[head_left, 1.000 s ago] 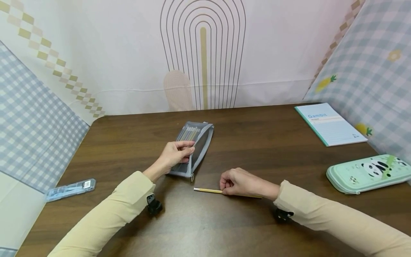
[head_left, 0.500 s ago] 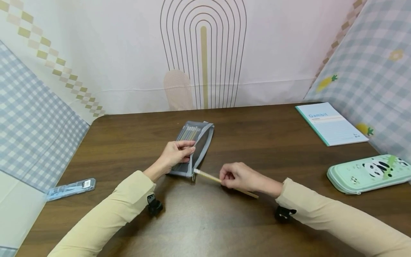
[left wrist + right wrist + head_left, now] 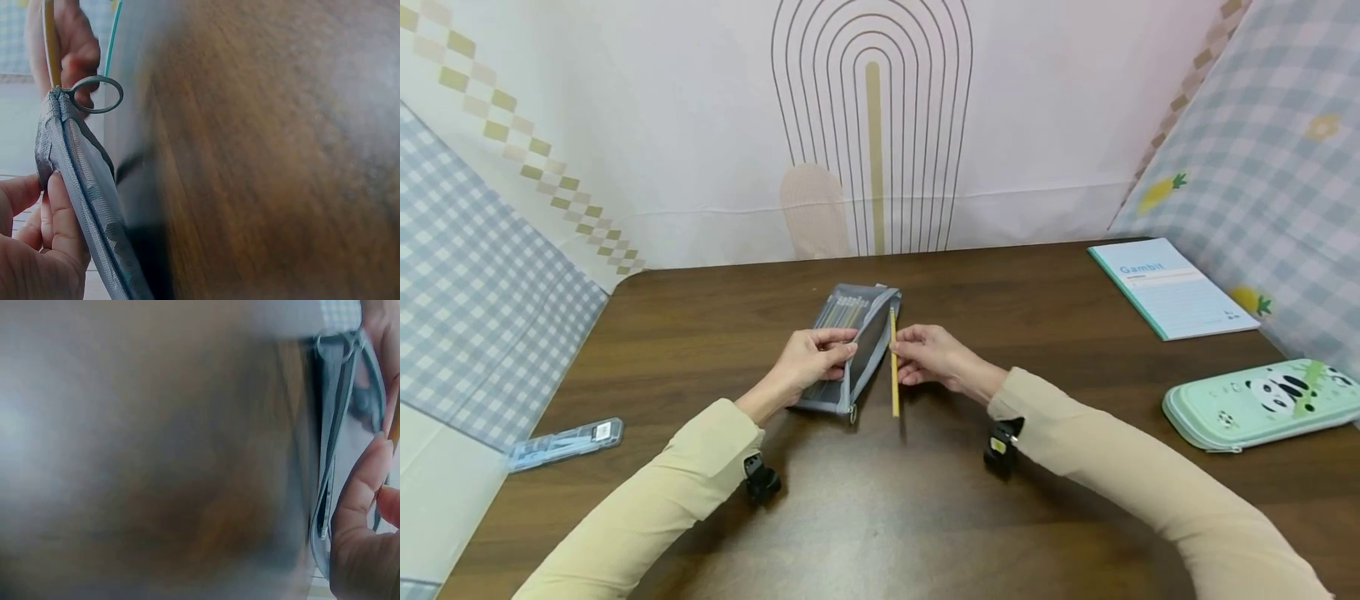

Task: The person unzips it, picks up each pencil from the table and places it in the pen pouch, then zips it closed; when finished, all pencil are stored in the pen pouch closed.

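Observation:
A grey mesh zip pouch point(image 3: 820, 395) lies on the table with its zipped side gaping toward the right. Several pencils point(image 3: 844, 310) show through its mesh. My left hand point(image 3: 805, 362) pinches the upper edge of the opening between thumb and fingers; the left wrist view shows this grip beside the zipper point(image 3: 87, 181) and its ring pull point(image 3: 119, 94). Just right of the opening, my right hand point(image 3: 936, 358) pinches a yellow pencil point(image 3: 895, 387), raised off the table and pointing away from me. In the right wrist view the thumb point(image 3: 365, 481) presses on the pencil, mostly cut off by the frame edge.
A pale blue notebook point(image 3: 1180, 292) lies at the back right, with a green panda pencil case point(image 3: 1262, 404) in front of it. At the left edge rests a slim clear-blue case point(image 3: 565, 443). Patterned cloth point(image 3: 700, 125) hangs behind the brown table point(image 3: 1000, 283).
My right hand has lifted the pencil from the table, moved it away from me and left, and turned it from lying crosswise to pointing forward. The left hand and pouch have stayed put.

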Demonstrator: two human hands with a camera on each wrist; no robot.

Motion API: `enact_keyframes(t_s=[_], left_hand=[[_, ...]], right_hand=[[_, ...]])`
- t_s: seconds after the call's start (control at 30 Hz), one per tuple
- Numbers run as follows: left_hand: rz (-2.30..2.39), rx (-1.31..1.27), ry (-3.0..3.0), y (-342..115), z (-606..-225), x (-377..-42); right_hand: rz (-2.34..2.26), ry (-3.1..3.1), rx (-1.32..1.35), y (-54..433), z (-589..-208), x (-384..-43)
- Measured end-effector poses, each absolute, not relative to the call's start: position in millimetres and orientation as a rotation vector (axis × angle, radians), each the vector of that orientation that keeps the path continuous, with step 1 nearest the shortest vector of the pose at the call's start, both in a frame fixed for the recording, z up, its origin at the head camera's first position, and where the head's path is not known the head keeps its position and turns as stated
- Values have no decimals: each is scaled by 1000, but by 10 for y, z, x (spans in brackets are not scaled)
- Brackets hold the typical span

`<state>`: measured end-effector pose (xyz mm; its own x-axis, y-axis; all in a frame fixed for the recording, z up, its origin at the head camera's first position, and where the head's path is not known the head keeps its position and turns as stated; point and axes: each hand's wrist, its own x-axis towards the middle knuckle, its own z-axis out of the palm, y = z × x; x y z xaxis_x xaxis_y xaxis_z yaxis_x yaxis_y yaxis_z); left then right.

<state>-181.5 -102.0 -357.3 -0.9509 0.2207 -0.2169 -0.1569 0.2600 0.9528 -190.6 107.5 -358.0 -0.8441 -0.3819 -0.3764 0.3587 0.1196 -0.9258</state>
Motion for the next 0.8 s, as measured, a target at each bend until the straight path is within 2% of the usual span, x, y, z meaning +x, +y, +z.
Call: enact_keyframes(t_s=[0.2, 0.4, 0.8], left_hand=[[1747, 59, 2215, -1014, -3549, -1804], [1763, 88, 2199, -1004, -3532, -1797], [1766, 130, 2223, -1003, -3516, -1818]], right_hand=[[-1805, 1836, 31, 868, -3598, -2092], [-1849, 1796, 64, 808, -3580, -2120], [-1980, 2085, 208, 1276, -3609, -2216]])
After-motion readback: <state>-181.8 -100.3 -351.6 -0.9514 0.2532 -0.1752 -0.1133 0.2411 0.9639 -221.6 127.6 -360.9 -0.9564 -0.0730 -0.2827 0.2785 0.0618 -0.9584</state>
